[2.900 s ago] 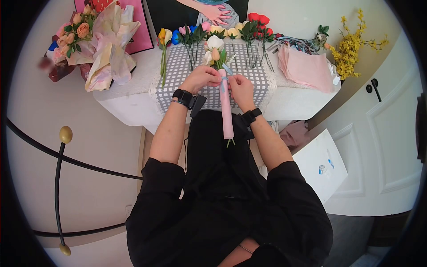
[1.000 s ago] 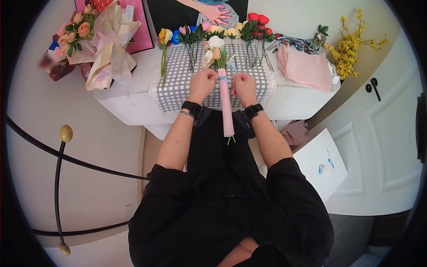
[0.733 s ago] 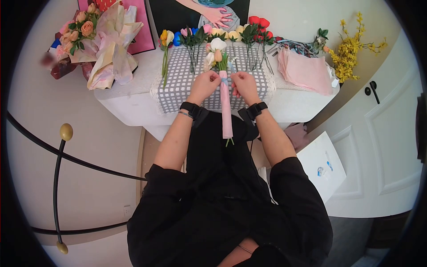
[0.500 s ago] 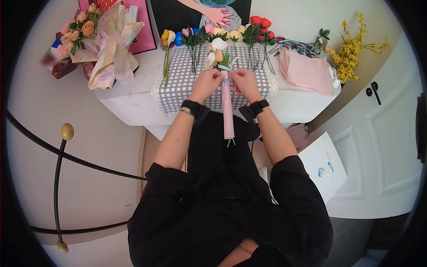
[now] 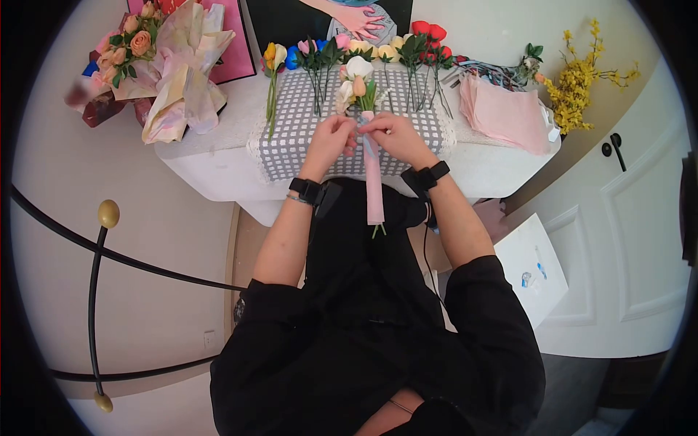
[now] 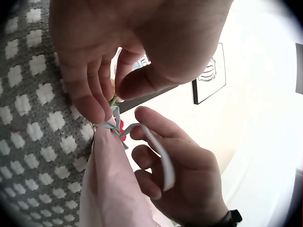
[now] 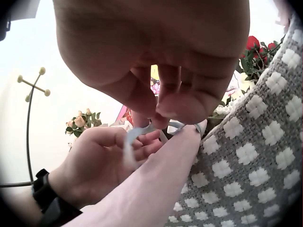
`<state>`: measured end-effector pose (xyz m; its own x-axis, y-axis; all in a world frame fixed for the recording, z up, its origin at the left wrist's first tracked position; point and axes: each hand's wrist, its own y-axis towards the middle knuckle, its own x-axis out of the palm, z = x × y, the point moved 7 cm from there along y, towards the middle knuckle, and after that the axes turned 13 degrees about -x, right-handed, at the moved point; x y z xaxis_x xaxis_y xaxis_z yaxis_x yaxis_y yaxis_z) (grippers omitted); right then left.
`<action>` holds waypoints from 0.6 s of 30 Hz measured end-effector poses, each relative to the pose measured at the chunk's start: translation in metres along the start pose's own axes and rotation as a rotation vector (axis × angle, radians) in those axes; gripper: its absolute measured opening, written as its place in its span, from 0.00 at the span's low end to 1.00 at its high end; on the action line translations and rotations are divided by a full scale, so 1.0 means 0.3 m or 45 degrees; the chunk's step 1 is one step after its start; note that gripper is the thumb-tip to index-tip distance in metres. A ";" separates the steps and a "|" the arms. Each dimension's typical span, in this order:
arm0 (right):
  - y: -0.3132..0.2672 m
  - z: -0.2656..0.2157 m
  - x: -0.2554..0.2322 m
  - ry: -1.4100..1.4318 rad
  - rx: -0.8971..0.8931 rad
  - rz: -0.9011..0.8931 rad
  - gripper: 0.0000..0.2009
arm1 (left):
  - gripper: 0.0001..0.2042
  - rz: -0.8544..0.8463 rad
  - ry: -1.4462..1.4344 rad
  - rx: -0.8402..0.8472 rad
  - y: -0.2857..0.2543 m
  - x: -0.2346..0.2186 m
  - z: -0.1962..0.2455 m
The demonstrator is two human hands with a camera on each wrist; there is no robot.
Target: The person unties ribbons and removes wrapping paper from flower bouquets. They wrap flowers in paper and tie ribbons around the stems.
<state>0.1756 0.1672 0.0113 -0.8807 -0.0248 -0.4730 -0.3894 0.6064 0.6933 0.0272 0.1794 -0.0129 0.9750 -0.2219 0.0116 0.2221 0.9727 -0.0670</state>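
Note:
A small bouquet (image 5: 358,87) of white and peach flowers lies on the checked cloth, its stems rolled in pink paper (image 5: 374,192). Pale blue ribbon (image 6: 163,158) is tied round the paper's upper end, one loose tail curving out from the knot. My left hand (image 5: 331,142) is at the knot's left, finger and thumb pinching the ribbon. From the right, my right hand (image 5: 396,136) reaches over the paper; in the right wrist view its thumb and forefinger pinch the ribbon (image 7: 130,142) close to the knot. Fingers partly hide the knot.
Behind the bouquet lie loose flowers, including red roses (image 5: 429,33) and yellow tulips (image 5: 273,58). Pink paper sheets (image 5: 502,116) are at the right, beside yellow blossom branches (image 5: 574,83). A wrapped bouquet (image 5: 182,73) stands on the left. A white box (image 5: 527,269) is low on the right.
My hands were apart on either side of the wrap, drawing the ribbon outward. They have come together at the knot, the right reaching left over the paper. A ribbon tail now hangs down along the paper.

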 end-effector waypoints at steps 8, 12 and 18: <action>0.019 0.098 -0.026 0.024 0.514 0.164 0.12 | 0.13 0.079 0.520 0.101 -0.026 0.047 -0.010; 0.092 0.036 -0.035 -0.242 0.364 0.001 0.10 | 0.11 0.098 0.639 0.086 -0.006 0.038 -0.025; 0.148 0.011 0.009 -0.562 -0.088 -0.309 0.10 | 0.10 0.207 0.708 0.254 0.002 0.035 -0.028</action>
<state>0.1568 0.1968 0.0389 -0.5706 0.1888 -0.7992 -0.5986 0.5707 0.5622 0.0374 0.1771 -0.0212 0.8606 -0.0194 -0.5089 0.1193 0.9791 0.1644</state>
